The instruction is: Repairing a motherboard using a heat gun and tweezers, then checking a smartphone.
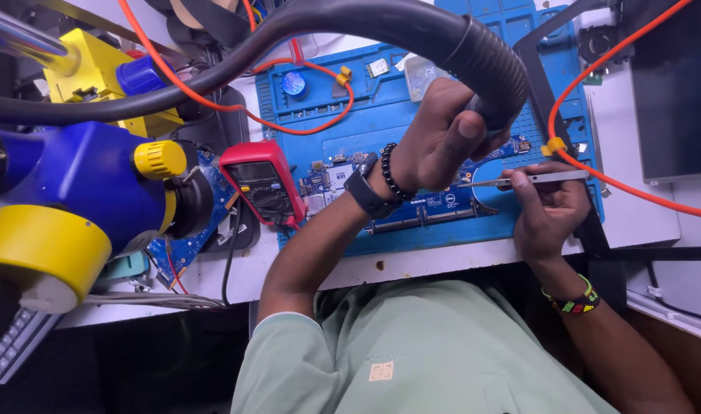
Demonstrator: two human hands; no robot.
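My left hand [442,138], with a black watch and a bead bracelet on the wrist, grips the end of a thick black ribbed hose [473,46] just above a blue circuit board [435,203]. The board lies on a blue work mat [381,115]. My right hand [546,211] holds silver tweezers [549,178] level, their tip pointing left at the board below the hose end. A bright beaded band circles the right wrist.
A red multimeter [262,184] lies left of the mat. An orange cable [618,188] loops over the mat and across the right side. A big blue and yellow device [74,192] fills the left. A dark panel [676,92] lies at the right, a keyboard [13,345] at lower left.
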